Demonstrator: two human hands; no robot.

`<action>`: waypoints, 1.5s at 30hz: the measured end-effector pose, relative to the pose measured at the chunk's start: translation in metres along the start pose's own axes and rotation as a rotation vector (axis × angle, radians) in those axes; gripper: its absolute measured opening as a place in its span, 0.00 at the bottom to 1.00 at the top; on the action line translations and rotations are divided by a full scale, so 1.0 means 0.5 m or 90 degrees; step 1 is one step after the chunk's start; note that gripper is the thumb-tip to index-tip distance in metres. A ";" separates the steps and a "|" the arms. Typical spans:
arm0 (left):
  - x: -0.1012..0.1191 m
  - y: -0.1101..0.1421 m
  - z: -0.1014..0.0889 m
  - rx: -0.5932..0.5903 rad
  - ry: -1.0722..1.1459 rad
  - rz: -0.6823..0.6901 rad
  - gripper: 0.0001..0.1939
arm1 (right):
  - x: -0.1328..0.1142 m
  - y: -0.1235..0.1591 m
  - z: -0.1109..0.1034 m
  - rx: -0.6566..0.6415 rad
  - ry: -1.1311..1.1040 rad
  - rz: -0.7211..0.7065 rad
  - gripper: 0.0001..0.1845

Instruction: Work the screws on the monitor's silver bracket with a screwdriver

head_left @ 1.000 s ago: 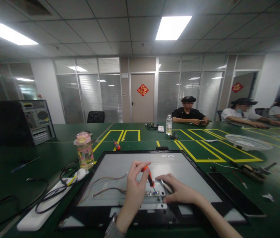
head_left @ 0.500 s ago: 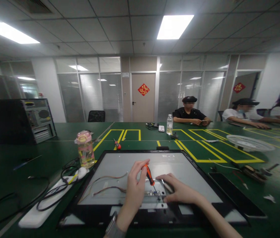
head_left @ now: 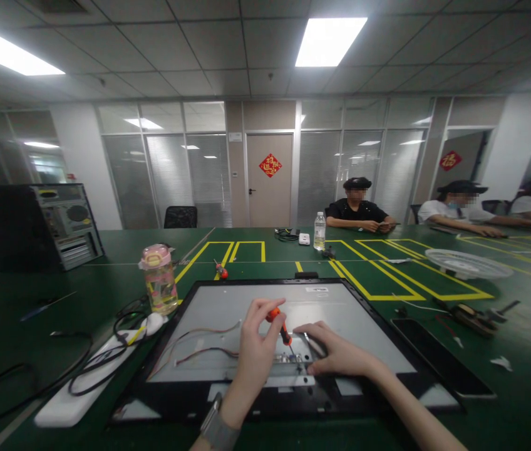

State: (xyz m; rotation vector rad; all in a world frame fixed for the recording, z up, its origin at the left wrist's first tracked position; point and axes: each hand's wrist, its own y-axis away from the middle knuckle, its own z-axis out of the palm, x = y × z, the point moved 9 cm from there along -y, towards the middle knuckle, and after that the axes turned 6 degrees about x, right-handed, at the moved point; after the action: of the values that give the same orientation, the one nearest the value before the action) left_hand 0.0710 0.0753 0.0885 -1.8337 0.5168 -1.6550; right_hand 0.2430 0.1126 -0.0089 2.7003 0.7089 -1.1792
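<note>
A flat display panel (head_left: 209, 307) with a grey back and black frame lies on the green table in front of me. My left hand (head_left: 258, 341) is closed around an orange and black screwdriver (head_left: 285, 335), its shaft slanting down to a small metal bracket (head_left: 288, 358) with connectors near the panel's lower middle. Curved over the bracket's right side is my right hand (head_left: 335, 352), fingers at its upper edge and thumb at its lower edge. Thin cables (head_left: 204, 352) run left from the bracket. The screwdriver's exact tip contact is too small to make out.
Left of the panel are a white power strip (head_left: 77, 385), a pink-lidded bottle (head_left: 159, 282) and a computer case (head_left: 35, 228). A black phone-like slab (head_left: 439, 357), a brown tool-like object (head_left: 474, 319) and a white round disc (head_left: 467, 263) lie right. Several people sit beyond.
The view has shifted slightly. My left forefinger and thumb have moved a little around the screwdriver handle, showing more of its top. My right hand stays at the bracket.
</note>
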 end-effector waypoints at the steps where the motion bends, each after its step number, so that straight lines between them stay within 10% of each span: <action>1: -0.001 0.001 0.001 -0.002 -0.002 -0.003 0.13 | 0.001 0.000 0.000 0.001 -0.001 -0.003 0.41; 45: 0.010 -0.002 0.007 -0.060 0.023 -0.001 0.16 | -0.001 0.002 0.000 -0.006 0.005 0.014 0.42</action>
State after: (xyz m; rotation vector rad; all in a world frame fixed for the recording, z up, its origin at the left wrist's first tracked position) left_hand 0.0753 0.0733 0.0929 -1.8746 0.6181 -1.6938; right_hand 0.2430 0.1116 -0.0086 2.6990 0.6831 -1.1586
